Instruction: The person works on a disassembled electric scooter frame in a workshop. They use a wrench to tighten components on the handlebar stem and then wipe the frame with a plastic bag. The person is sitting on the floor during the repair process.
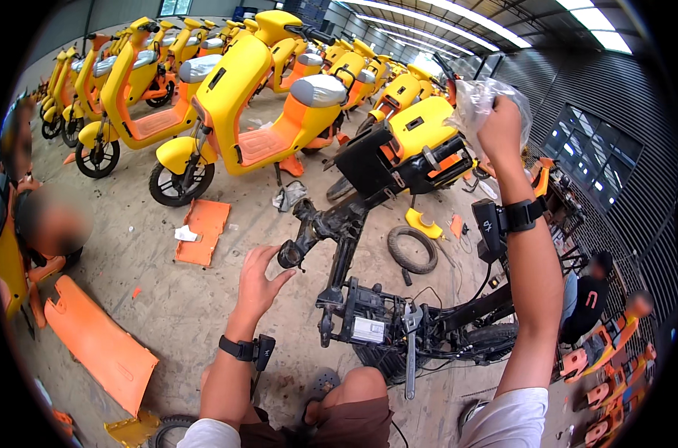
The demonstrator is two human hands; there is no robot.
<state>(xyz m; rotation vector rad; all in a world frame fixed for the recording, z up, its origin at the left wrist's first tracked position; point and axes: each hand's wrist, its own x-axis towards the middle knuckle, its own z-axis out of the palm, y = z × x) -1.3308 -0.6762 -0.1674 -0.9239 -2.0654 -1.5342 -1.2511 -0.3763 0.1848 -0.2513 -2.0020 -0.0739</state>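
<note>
Rows of yellow scooters (pixel 227 97) fill the shed while the left hand (pixel 260 278), fingers open, reaches the stripped black scooter frame (pixel 354 246) and the right hand (pixel 501 127) grips a clear plastic bag (pixel 477 101) up high.

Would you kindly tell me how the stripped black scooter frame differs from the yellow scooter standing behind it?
The stripped black scooter frame has no body panels, bare metal and wiring showing; the yellow scooter keeps its yellow shell and grey seat. The left hand touches the frame's head tube; the scooter stands untouched. Both rest on concrete.
</note>
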